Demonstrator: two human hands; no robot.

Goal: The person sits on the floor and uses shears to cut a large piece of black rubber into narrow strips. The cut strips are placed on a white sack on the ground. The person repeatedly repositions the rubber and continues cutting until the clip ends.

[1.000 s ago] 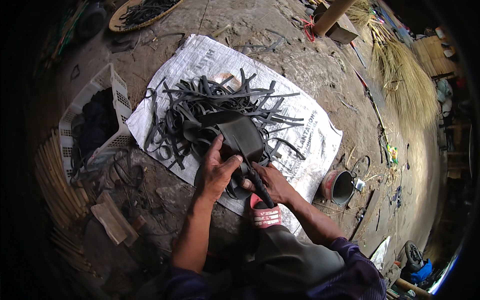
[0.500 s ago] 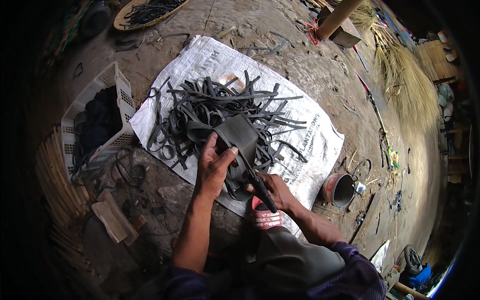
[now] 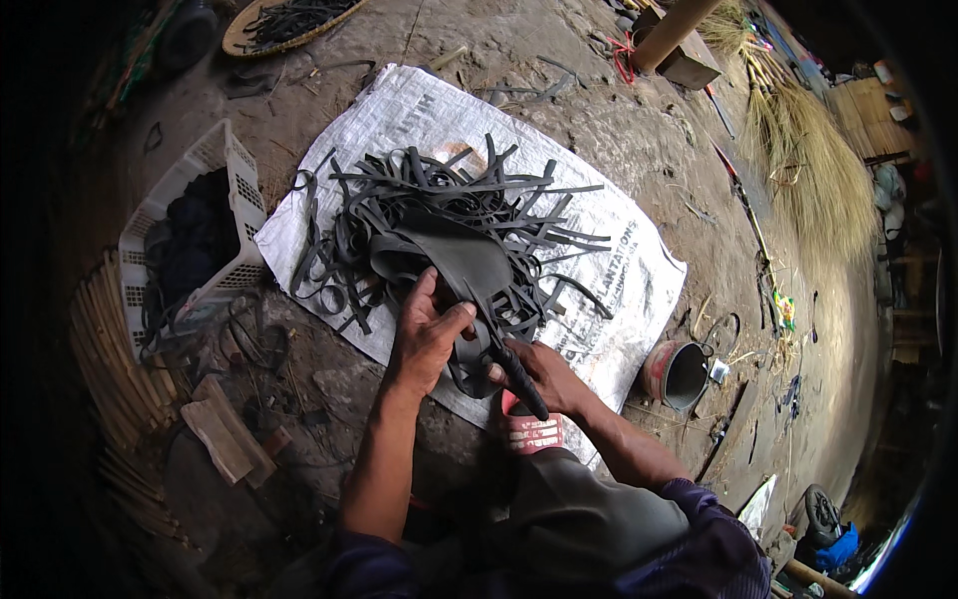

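Note:
My left hand (image 3: 427, 334) pinches the edge of a wide black rubber sheet (image 3: 457, 252), thumb on top. The sheet looks like a piece of inner tube and curls at its left side. My right hand (image 3: 544, 377) is closed on the scissors (image 3: 521, 379); their long black handle points down and right. The blades lie against the sheet's lower right edge, partly hidden. A curled rubber strip (image 3: 467, 377) hangs below, between my hands. Beneath the sheet, a heap of cut black rubber strips (image 3: 399, 185) covers the middle of a white woven sack (image 3: 609, 344).
To the left stands a white plastic crate (image 3: 244, 190) holding dark material, beside bamboo sticks (image 3: 95, 339). A red-rimmed bucket (image 3: 659, 374) is at the right. A basket (image 3: 239, 45) of strips sits far left; broom grass (image 3: 818, 180) leans far right. A wooden post (image 3: 674, 38) stands beyond.
The rubber sheet has tilted, its far edge now reaching further left and flatter over the heap. Both hands keep their grips, with the scissors shifted very slightly.

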